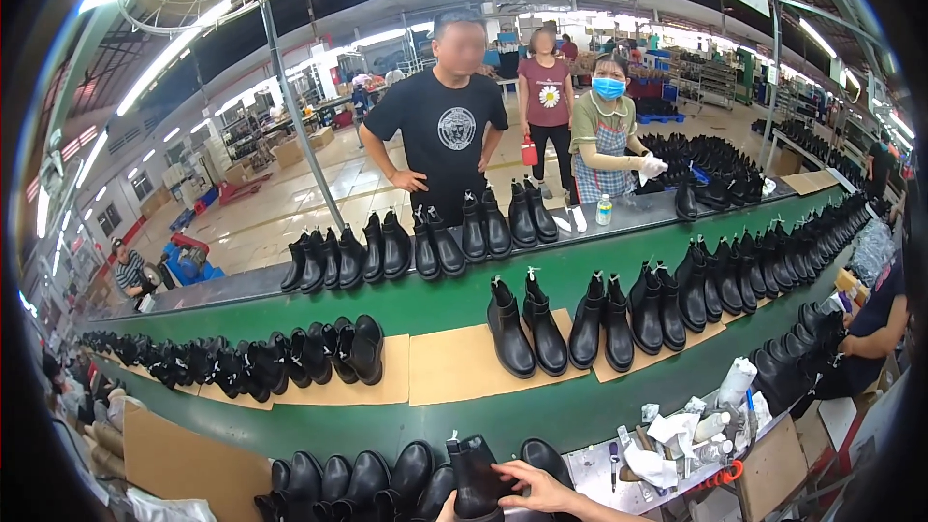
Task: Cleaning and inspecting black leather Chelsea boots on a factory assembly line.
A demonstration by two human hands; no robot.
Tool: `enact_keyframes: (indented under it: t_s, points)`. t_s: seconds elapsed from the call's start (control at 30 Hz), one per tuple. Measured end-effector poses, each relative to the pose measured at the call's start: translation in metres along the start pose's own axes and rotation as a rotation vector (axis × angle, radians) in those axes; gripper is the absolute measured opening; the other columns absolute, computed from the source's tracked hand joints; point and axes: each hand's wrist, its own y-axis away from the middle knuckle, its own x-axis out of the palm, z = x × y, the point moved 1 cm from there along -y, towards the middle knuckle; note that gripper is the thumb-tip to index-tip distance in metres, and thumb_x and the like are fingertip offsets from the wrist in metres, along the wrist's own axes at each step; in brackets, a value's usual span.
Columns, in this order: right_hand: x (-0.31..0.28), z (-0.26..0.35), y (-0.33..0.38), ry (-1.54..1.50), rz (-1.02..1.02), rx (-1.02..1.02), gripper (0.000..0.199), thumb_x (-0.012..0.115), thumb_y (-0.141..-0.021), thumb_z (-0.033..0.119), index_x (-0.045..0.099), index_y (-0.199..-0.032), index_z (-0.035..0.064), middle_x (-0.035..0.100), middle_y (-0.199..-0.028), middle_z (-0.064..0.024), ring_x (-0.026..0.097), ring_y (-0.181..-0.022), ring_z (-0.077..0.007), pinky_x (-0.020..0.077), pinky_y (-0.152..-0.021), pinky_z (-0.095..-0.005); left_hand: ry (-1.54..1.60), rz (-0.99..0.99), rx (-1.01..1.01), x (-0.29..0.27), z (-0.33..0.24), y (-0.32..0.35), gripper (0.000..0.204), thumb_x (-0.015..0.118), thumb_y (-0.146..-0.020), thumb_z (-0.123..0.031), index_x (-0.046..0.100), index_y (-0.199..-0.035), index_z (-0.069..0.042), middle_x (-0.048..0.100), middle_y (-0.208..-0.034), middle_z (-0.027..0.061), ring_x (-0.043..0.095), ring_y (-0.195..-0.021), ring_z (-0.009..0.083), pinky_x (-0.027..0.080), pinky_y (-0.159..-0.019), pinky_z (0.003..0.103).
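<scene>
A black ankle boot (pixel 474 472) is held up at the lower edge, a small white tag at its top. On its left side, my left hand (pixel 448 508) grips it; most of that hand is out of view. From the right, my right hand (pixel 537 491) holds the same boot, its fingers bent over the side and back of the shaft. Several black boots (pixel 369 476) stand close together just left of my hands. Another black boot (pixel 546 459) is right behind my right hand.
A green conveyor belt (pixel 464 420) crosses ahead, carrying rows of boots (pixel 548 329) on cardboard sheets (pixel 445 372). More boots (pixel 440 244) line the far ledge. At right, a cluttered worktop (pixel 594 469) holds bottles, tissues and a marker. People (pixel 454 116) stand opposite; a co-worker (pixel 875 329) is at right.
</scene>
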Motion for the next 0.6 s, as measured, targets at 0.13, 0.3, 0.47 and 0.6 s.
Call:
enact_keyframes:
  t_s: [0.13, 0.3, 0.47, 0.6]
  points:
    - [0.014, -0.009, 0.014, 0.117, -0.024, -0.021, 0.068, 0.074, -0.079, 0.024, 0.043, -0.135, 0.0027, 0.048, -0.121, -0.0106, 0.053, -0.105, -0.0188, 0.0482, -0.085, -0.0299, 0.016, -0.079, -0.047, 0.012, -0.007, 0.025, 0.041, 0.043, -0.093, -0.038, 0.056, -0.120, -0.009, 0.063, -0.109, 0.0094, 0.061, -0.099, 0.0254, 0.049, -0.088, 0.043]
    - [0.017, 0.001, 0.005, 0.143, -0.116, -0.005, 0.066, 0.070, -0.082, 0.028, 0.042, -0.135, 0.0027, 0.047, -0.125, -0.0134, 0.052, -0.110, -0.0221, 0.0496, -0.084, -0.0318, -0.058, -0.137, -0.029, 0.017, -0.020, 0.039, 0.044, 0.051, -0.091, -0.037, 0.052, -0.124, -0.009, 0.060, -0.113, 0.0093, 0.058, -0.104, 0.0254, 0.046, -0.091, 0.043]
    - [0.009, 0.012, -0.009, 0.209, -0.086, -0.013, 0.066, 0.068, -0.083, 0.026, 0.038, -0.139, 0.0092, 0.040, -0.135, -0.0172, 0.050, -0.116, -0.0264, 0.0497, -0.085, -0.0328, -1.580, -0.419, 0.922, 0.046, -0.040, 0.034, 0.079, 0.075, -0.074, -0.032, 0.035, -0.133, 0.003, 0.049, -0.123, 0.0178, 0.055, -0.106, 0.0327, 0.046, -0.088, 0.040]
    - [0.006, 0.001, -0.008, 0.220, -0.089, -0.038, 0.063, 0.067, -0.083, 0.020, 0.039, -0.139, 0.0107, 0.033, -0.142, -0.0192, 0.046, -0.122, -0.0290, 0.0494, -0.088, -0.0340, -1.461, -0.431, 0.939, 0.056, -0.052, 0.010, 0.074, 0.074, -0.070, -0.032, 0.042, -0.126, 0.005, 0.052, -0.112, 0.0223, 0.056, -0.099, 0.0392, 0.049, -0.082, 0.043]
